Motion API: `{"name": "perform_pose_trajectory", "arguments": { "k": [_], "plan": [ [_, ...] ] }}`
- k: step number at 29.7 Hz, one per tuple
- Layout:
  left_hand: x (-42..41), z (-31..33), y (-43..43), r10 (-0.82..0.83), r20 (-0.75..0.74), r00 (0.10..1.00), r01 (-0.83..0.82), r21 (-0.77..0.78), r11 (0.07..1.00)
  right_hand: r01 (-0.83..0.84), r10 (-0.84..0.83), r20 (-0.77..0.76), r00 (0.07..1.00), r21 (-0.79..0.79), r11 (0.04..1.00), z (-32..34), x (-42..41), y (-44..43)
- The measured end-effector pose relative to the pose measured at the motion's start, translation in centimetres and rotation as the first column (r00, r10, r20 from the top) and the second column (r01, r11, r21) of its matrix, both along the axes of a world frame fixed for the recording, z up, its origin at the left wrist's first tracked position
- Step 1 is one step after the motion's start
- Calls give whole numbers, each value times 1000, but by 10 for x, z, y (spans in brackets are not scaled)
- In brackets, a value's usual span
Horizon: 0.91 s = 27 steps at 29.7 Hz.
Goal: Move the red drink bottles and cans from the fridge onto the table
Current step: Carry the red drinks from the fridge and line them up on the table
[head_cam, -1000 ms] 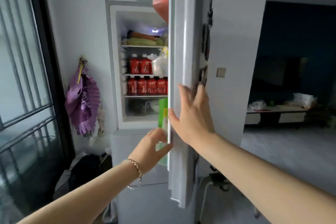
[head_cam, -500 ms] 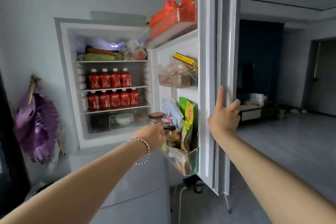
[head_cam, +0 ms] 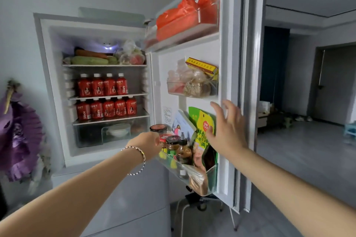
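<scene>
Standing open against a pale grey wall (head_cam: 23, 25), a white fridge (head_cam: 92, 23) shows its lit upper compartment. The red drink bottles (head_cam: 104, 86) stand upright in two rows, four on the middle shelf and five on the shelf just below, above a clear drawer (head_cam: 90, 132). Green and orange vegetables (head_cam: 90, 59) lie on the top shelf. The fridge door (head_cam: 192, 50) swings out to the right, its bins holding red bags (head_cam: 185, 17), packets and, lowest, jars (head_cam: 173, 144). A person's left hand (head_cam: 148, 143), a beaded bracelet (head_cam: 138, 159) on the wrist, reaches to the lowest bin beside the jars. Its fingers are hidden, so whether it holds anything cannot be told. The right hand (head_cam: 228, 131) is raised before the door's inner edge — fingers straight and spread, gripping nothing. A purple frilled object (head_cam: 19, 134) hangs on the wall at left. Past the door lies a dim room with a grey floor (head_cam: 308, 159) and a low table (head_cam: 269, 118), well away from the fridge.
</scene>
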<state>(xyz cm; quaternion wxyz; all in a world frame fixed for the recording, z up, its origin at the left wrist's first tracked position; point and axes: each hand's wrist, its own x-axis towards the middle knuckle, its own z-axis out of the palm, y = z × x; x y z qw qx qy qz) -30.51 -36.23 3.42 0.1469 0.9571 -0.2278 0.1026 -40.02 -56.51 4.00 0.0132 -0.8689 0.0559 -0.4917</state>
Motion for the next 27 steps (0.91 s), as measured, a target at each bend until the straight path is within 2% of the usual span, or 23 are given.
{"name": "perform_pose_trajectory", "arguments": {
  "k": [1,3,6,10,14,18,22,27],
  "plan": [
    [7,1,5,16,0,1000,-16,7,1000,-123,120,-81,989,-36,992,6,2,17],
    [23,2,18,49,-8,999,-49,18,999,-264,271,-365,890,71,962,18,12,50],
    [53,3,41,116,-35,993,-115,51,992,-291,369,-589,719,227,929,26,49,82],
    [101,7,76,185,-22,983,-182,86,980,-280,321,-758,568,189,941,23,120,116],
    [168,15,110,225,47,973,-227,39,973,-276,297,-794,531,170,946,29,199,146],
    [248,29,142,245,131,961,-242,-37,969,-266,322,-770,551,203,942,43,290,172],
    [327,50,163,240,221,945,-212,-143,967,-255,341,-675,654,228,940,58,382,189],
    [418,71,171,232,350,907,-164,-212,963,-301,436,-446,781,343,890,66,480,194]
  ]
}}
